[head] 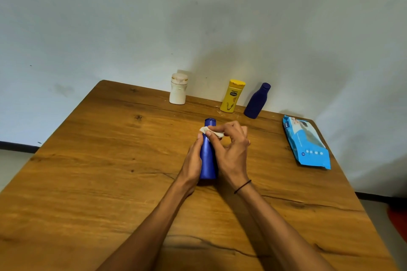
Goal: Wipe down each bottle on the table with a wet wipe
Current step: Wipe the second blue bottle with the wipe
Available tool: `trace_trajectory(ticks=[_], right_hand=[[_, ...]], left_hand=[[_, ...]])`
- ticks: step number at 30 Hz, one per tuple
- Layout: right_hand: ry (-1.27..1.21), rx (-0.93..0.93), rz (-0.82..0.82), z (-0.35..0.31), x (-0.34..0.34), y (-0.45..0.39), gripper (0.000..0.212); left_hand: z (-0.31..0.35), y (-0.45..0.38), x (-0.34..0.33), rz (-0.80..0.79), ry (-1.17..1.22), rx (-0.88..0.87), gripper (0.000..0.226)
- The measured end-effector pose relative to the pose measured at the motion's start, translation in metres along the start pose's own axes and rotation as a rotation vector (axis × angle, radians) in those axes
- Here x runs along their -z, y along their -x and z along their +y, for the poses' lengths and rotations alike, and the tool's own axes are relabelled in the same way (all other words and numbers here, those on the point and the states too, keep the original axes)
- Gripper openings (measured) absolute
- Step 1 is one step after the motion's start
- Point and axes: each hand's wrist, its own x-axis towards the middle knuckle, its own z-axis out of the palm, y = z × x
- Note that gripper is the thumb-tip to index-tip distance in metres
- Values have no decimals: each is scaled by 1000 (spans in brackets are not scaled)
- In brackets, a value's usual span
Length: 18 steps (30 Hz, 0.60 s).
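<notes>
A tall blue bottle (207, 160) stands upright in the middle of the wooden table (110, 171). My left hand (193, 160) grips its left side. My right hand (231, 147) pinches a crumpled white wet wipe (212, 132) against the bottle's neck, just under the cap. Three more bottles stand along the far edge by the wall: a white one (178, 92), a yellow one (232, 96) and a dark blue one (257, 101).
A light blue pack of wet wipes (306, 142) lies flat near the table's right edge. A plain wall rises right behind the table. Floor shows past the table's left and right edges.
</notes>
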Motion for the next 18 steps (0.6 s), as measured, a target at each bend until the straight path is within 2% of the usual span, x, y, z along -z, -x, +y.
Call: trace_trajectory(ticks=[6, 11, 14, 18], right_hand=[[-14, 26, 6, -1, 2, -4, 5], [44, 215, -210, 15, 16, 23, 8], [89, 340, -273, 25, 27, 41, 13], [118, 375, -315, 28, 37, 43, 13]], left_hand=[[0, 2, 0, 14, 66, 65, 70], [0, -4, 11, 35, 243, 97, 73], [1, -10, 16, -3, 308, 131, 69], [-5, -14, 14, -22, 344, 163, 70]])
